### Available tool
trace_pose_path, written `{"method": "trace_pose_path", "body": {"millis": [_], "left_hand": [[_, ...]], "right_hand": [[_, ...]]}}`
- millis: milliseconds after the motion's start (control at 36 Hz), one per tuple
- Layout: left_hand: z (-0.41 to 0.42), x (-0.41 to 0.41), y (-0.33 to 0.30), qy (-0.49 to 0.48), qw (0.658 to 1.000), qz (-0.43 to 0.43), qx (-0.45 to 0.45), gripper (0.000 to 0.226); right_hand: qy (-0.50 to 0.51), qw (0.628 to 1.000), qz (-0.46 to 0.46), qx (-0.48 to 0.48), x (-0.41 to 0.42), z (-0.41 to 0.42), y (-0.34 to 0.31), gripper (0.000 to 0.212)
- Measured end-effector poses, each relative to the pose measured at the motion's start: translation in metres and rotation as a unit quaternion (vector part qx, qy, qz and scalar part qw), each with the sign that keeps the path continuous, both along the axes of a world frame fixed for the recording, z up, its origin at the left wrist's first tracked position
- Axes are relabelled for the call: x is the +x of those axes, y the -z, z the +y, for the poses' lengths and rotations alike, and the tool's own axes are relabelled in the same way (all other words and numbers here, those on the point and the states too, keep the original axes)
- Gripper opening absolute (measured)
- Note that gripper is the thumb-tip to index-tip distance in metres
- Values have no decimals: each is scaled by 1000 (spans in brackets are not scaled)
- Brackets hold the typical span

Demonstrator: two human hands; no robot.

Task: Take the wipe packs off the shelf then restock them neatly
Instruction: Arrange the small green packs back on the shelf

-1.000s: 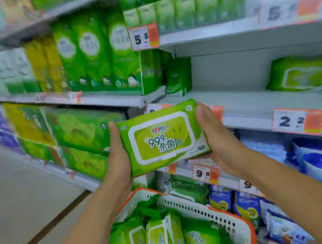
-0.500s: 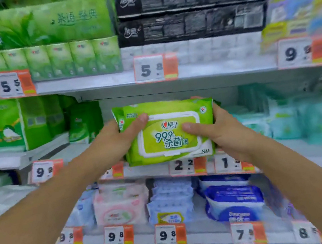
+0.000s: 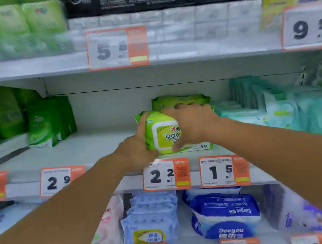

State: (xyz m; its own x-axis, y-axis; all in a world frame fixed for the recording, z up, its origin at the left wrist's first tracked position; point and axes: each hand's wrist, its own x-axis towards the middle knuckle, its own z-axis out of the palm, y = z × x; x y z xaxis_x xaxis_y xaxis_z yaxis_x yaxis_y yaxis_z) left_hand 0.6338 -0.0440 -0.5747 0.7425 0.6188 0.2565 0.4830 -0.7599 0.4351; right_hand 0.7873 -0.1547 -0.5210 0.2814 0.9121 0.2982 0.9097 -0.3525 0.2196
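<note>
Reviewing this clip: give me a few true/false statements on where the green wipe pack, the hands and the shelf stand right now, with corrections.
1. Both hands hold the green wipe pack. True: the left hand grips its left end, the right hand covers its top right.
2. The pack is down in a basket. False: it is at the middle shelf, above the 2.2 price tag.
3. Another green pack lies behind it on the same shelf. True.
4. The shelf space left of the pack is packed with blue wipes. False: the blue packs sit one shelf lower.
</note>
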Motion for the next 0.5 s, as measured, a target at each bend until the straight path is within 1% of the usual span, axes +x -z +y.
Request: {"method": "trace_pose_path", "body": {"millis": [28,56,111,139,194,250,306,361,444,500], "left_hand": [[0,1,0,-4,1000,26,3,103],[0,1,0,-10,998,62,14,94],[-2,2,1,-14,985,154,74,56],[-4,1,1,-12,976,189,102,46],[-7,1,0,-15,961,246,126,49],[-6,1,-6,-25,955,268,124,52],[-8,-1,-13,-29,953,276,122,51],[-14,-5,-19,-13,957,262,124,49],[-22,-29,-20,25,981,170,94,41],[-22,-62,-16,48,983,115,135,35]], "right_hand": [[12,1000,8,7,5,3,1,111],[24,1000,10,14,10,5,3,108],[55,998,11,26,24,9,5,100],[68,997,13,28,31,11,5,98],[83,996,17,16,44,18,4,102],[79,997,23,4,52,25,1,106],[56,998,27,-1,57,31,-1,108],[42,999,29,-2,60,35,-2,110],[46,998,29,2,61,40,0,104],[54,998,24,0,58,42,0,95]]}}
